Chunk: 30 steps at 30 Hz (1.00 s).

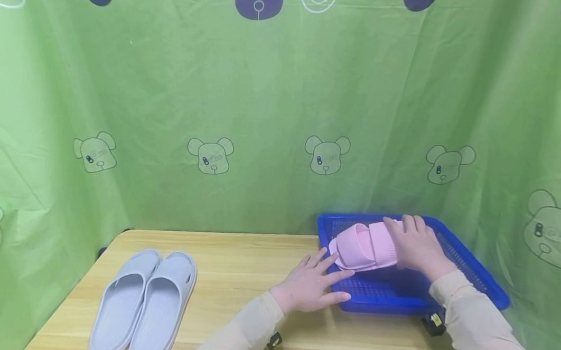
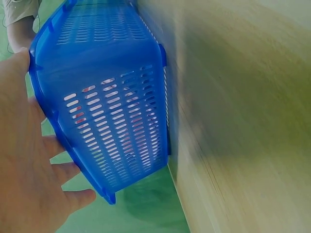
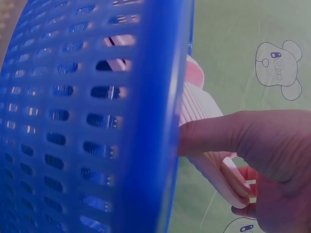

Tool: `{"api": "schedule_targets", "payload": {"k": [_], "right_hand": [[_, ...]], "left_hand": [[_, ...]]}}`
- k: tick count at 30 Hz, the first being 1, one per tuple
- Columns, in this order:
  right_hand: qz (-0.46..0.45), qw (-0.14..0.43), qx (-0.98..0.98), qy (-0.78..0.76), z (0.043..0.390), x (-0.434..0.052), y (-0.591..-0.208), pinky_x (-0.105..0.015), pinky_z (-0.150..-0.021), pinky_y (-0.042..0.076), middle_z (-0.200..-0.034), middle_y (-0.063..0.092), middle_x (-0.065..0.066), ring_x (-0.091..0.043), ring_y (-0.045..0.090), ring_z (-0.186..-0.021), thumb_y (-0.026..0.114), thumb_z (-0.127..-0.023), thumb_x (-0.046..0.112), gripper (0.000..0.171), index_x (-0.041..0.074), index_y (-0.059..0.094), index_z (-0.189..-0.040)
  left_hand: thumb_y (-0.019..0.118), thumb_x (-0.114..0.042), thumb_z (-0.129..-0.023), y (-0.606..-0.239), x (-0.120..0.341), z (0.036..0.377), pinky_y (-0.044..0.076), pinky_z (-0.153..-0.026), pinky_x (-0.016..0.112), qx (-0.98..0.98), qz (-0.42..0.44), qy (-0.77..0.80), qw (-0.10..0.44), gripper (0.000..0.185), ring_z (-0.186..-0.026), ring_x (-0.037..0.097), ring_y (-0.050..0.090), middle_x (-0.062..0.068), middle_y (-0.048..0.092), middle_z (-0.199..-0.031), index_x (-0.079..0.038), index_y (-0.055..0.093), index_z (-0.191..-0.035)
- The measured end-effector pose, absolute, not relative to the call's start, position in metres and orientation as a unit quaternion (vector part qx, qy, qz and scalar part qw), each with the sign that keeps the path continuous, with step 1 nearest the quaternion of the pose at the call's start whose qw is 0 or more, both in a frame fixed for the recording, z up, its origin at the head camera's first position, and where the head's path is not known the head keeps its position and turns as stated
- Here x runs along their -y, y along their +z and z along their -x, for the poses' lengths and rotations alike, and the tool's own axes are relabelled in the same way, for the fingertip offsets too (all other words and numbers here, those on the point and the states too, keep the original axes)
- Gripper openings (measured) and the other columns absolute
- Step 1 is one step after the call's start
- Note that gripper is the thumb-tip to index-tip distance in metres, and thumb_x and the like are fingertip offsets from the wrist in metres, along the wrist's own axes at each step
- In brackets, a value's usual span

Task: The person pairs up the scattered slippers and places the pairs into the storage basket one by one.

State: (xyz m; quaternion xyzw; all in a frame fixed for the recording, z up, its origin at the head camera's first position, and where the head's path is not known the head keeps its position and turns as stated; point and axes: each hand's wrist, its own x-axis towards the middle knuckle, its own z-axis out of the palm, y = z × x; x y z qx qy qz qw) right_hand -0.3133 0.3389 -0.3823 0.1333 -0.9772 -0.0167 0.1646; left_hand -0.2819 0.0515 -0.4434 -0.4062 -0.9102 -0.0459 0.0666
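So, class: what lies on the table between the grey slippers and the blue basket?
In the head view, only the left hand, resting by the blue basket; otherwise bare wooden table beside the grey slippers.

I wear a long-sleeved top in a pale cream, close-fitting cloth; the sleeves run down to my wrists and wrinkle softly along the forearms. My left hand and right hand are bare, with no rings or gloves. A small black device with a yellowish mark is strapped under each wrist.
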Motion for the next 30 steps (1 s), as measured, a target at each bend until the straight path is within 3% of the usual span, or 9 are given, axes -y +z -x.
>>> {"api": "schedule_targets", "payload": {"k": [14, 26, 30], "right_hand": [[-0.127, 0.142, 0.981, -0.025, 0.3191, -0.3391, -0.3807, -0.071, -0.09, 0.035, -0.126, 0.042, -0.035, -0.055, 0.037, -0.118, 0.088, -0.044, 0.009, 0.11, 0.009, 0.04, -0.143], [-0.124, 0.11, 0.986, -0.004, 0.3223, -0.3328, -0.375, -0.071, -0.09, 0.033, -0.13, 0.041, -0.035, -0.055, 0.035, -0.121, 0.085, -0.042, -0.002, 0.116, 0.008, 0.036, -0.147], [-0.125, 0.106, 0.986, -0.007, 0.3237, -0.3316, -0.3757, -0.072, -0.091, 0.033, -0.132, 0.04, -0.035, -0.056, 0.034, -0.122, 0.087, -0.041, 0.003, 0.119, 0.009, 0.036, -0.148]], "left_hand": [[0.018, -0.069, -0.097, -0.4433, -0.0517, 0.2843, 0.025, -0.12, 0.054, 0.911, 0.406, -0.043, 0.067, 0.057, -0.152, 0.032, 0.012, 0.004, 0.018, -0.164, -0.049, 0.019, -0.151], [0.019, -0.069, -0.097, -0.4438, -0.0527, 0.2829, 0.027, -0.118, 0.055, 0.911, 0.405, -0.045, 0.07, 0.058, -0.152, 0.033, 0.014, 0.003, 0.015, -0.164, -0.048, 0.021, -0.151], [0.02, -0.068, -0.097, -0.4449, -0.0528, 0.2814, 0.028, -0.118, 0.054, 0.91, 0.405, -0.046, 0.069, 0.058, -0.152, 0.033, 0.014, 0.003, 0.015, -0.164, -0.048, 0.021, -0.151]]}}
